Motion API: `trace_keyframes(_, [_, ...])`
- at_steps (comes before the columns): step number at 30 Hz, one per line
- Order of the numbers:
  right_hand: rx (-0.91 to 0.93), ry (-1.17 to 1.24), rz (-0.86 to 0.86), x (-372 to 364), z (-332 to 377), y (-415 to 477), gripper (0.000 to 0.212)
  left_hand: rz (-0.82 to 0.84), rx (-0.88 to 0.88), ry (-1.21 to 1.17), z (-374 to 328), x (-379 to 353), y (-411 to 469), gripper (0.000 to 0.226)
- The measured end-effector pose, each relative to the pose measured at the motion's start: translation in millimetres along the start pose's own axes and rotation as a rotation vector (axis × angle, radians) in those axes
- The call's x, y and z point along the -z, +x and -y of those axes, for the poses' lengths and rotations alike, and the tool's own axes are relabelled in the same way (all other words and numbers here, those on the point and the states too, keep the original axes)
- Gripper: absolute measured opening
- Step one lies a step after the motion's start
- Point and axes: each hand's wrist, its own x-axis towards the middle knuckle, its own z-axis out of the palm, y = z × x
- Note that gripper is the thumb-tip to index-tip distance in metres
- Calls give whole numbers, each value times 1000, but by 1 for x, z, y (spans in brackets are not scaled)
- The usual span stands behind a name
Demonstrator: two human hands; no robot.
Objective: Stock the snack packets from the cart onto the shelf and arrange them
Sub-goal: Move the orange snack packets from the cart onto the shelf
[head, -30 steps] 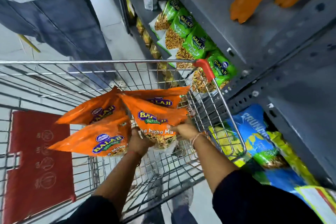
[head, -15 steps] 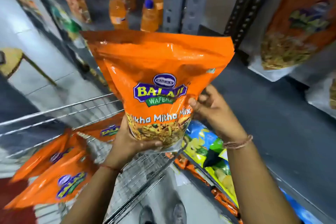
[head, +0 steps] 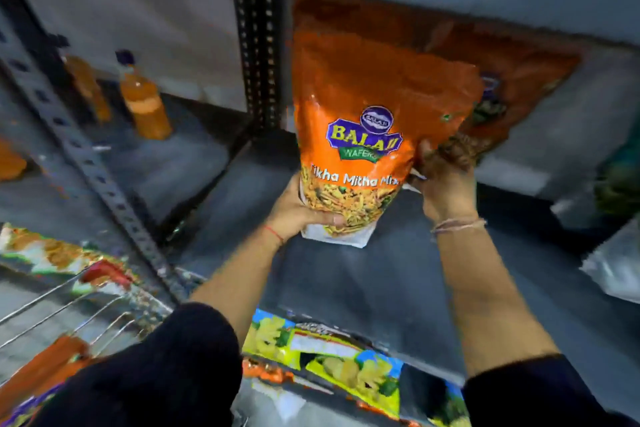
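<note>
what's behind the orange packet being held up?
Behind the held packet, another orange packet leans at the shelf's back; its left part is covered. Both hands grip the front one.

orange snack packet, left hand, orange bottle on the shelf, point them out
orange snack packet (head: 363,107), head view, front face above the logo
left hand (head: 298,215), head view, back of the hand
orange bottle (head: 147,107), head view, its body

The packet (head: 367,135) hides another orange packet (head: 519,80) at upper right. The cart (head: 69,305), lower left, is blurred and cut off.
</note>
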Motion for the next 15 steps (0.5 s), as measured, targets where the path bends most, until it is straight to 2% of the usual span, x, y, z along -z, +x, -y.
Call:
trace_keyframes(3, [2,42,-75,16,-1,28,8,106,20,13,-4,-18,39,85])
trace_keyframes(4, [20,66,-81,21,-6,35,14,112,31,6,-4,-23,50,90])
trace_keyframes(6, [61,22,32,26,-22,37,28,109,53,-28,-2,-29,63,100])
trace_keyframes(8, [37,-163,196,33,-47,28,54,131,66,-48,5,-34,72,112])
trace_keyframes(10, [-32,-332,280,40,-71,19,81,162,77,-57,12,-36,79,115])
trace_keyframes(15, [-14,-478,146,43,-105,19,78,111,122,-75,21,-29,88,103])
